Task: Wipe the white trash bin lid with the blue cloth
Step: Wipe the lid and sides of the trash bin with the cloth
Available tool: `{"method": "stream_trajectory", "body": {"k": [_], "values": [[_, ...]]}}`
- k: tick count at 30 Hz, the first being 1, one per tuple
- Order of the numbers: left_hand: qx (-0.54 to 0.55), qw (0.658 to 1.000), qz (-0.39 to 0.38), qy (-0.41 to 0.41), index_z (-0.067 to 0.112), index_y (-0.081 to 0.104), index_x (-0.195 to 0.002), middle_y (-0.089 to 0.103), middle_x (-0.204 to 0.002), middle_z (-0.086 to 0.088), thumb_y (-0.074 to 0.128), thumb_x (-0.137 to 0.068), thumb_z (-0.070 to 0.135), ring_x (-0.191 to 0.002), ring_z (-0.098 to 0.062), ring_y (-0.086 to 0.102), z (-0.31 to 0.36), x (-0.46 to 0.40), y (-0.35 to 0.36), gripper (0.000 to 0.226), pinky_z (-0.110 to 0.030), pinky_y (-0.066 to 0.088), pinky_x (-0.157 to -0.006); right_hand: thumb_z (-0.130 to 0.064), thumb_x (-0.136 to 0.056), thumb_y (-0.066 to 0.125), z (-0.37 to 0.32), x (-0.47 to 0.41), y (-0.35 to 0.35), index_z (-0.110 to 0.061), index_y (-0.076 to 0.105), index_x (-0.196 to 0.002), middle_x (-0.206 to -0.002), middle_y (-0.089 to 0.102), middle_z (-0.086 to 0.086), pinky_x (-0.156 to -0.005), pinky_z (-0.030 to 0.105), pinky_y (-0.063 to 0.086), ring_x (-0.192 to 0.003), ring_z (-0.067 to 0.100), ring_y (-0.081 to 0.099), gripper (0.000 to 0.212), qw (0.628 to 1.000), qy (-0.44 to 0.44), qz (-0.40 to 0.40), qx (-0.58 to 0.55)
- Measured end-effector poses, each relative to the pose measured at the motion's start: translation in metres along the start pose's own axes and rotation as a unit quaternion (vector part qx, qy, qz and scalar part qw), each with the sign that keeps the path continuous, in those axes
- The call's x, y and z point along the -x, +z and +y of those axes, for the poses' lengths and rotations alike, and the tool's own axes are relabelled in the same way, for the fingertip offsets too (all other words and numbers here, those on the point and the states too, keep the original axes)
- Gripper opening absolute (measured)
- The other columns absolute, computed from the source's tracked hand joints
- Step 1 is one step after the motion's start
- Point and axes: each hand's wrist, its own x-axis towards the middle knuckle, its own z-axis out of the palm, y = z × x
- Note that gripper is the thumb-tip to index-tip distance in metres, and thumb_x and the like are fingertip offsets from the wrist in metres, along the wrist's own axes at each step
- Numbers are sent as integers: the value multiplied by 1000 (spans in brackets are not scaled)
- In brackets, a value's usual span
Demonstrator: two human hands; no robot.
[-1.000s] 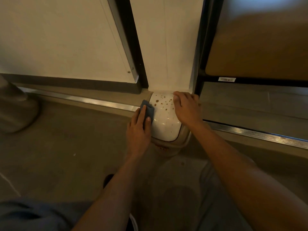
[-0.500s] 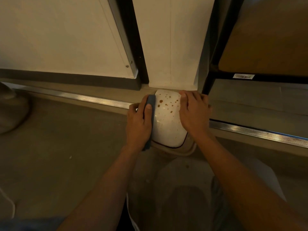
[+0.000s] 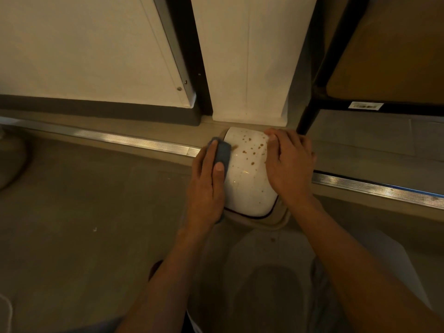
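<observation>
The white trash bin lid point(image 3: 247, 186) is domed and speckled with brown spots over its far half. It sits on a beige bin point(image 3: 276, 224) standing on the floor against a white wall post. My left hand point(image 3: 206, 186) holds the folded blue cloth point(image 3: 222, 153) against the lid's left edge, thumb on top of the cloth, and part of the cloth shows below my palm. My right hand point(image 3: 289, 164) lies over the lid's right side with fingers bent down over its edge.
A ribbed metal floor strip point(image 3: 134, 140) runs left and right behind the bin. A black shelf frame point(image 3: 310, 109) with a brown board stands at the right. White wall panels rise behind. My knees are below the bin.
My left hand and the cloth have slid from the lid's top left down onto its left edge. My right hand stays on the right side. The camera has moved closer.
</observation>
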Motion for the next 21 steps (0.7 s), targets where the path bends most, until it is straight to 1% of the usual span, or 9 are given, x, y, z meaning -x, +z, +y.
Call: {"method": "stream_trajectory", "body": {"k": [2, 5, 7, 8, 12, 14, 16, 19, 21], "values": [[23, 999, 8, -33, 30, 33, -153, 38, -154, 1, 30, -108, 39, -131, 4, 36, 0, -4, -1, 46, 1, 24, -103, -38, -102, 32, 0, 0, 0, -28, 63, -120, -123, 62, -5, -92, 43, 36, -118, 23, 47, 38, 1000, -1, 1, -3], [68, 995, -6, -72, 27, 42, -149, 50, -148, 3, 31, -108, 43, -133, -6, 44, 12, -27, -3, 45, -23, 36, -112, -39, -101, 31, -1, -1, -1, -27, 63, -121, -123, 62, -4, -93, 43, 35, -119, 23, 46, 39, 1000, 2, -6, -4], [59, 995, -9, -78, 29, 48, -145, 56, -141, 1, 30, -107, 49, -128, -12, 51, 20, -43, -3, 46, -36, 43, -110, -39, -101, 31, -1, -1, -1, -27, 63, -122, -124, 61, -4, -94, 42, 35, -120, 23, 45, 40, 1000, 4, -11, -3], [40, 997, -10, -68, 30, 48, -144, 56, -140, 0, 30, -106, 50, -127, -14, 52, 22, -46, -2, 47, -36, 44, -109, -40, -101, 31, -2, -1, -1, -27, 63, -122, -124, 61, -4, -94, 43, 35, -120, 23, 45, 40, 1000, 5, -12, -4], [-30, 999, -10, 27, 41, 32, -151, 31, -158, 5, 32, -108, 42, -134, -2, 36, 18, -23, -1, 44, -3, 27, -99, -40, -101, 29, -3, 0, -2, -27, 63, -122, -124, 62, -3, -95, 46, 39, -119, 23, 46, 42, 1000, 9, -9, -4], [-30, 998, -22, 40, 47, 26, -151, 23, -160, 5, 33, -107, 41, -135, 0, 31, 8, -5, -3, 45, -2, 26, -97, -40, -101, 30, -3, -1, -2, -27, 63, -122, -122, 62, -4, -94, 45, 39, -119, 23, 46, 41, 1000, 8, -9, -7], [1, 1000, -17, 15, 43, 30, -150, 29, -158, 3, 33, -107, 40, -134, 1, 33, 3, -3, -5, 43, 1, 27, -98, -40, -101, 30, -3, -1, -2, -27, 63, -122, -122, 62, -5, -94, 46, 39, -119, 23, 46, 41, 1000, 5, -9, -7], [47, 998, -1, -41, 28, 45, -146, 51, -144, 2, 35, -107, 41, -127, -4, 47, 11, -26, -5, 42, -16, 38, -107, -39, -101, 31, -2, -2, -2, -27, 63, -122, -124, 61, -6, -95, 45, 37, -120, 22, 45, 40, 1000, 5, -15, -9], [45, 998, -6, -40, 26, 51, -142, 59, -136, 1, 37, -107, 42, -120, -5, 52, 22, -45, -5, 41, -24, 42, -104, -39, -101, 31, -2, -1, -2, -27, 63, -122, -125, 61, -5, -95, 44, 37, -120, 22, 45, 41, 1000, 3, -13, -11]]}}
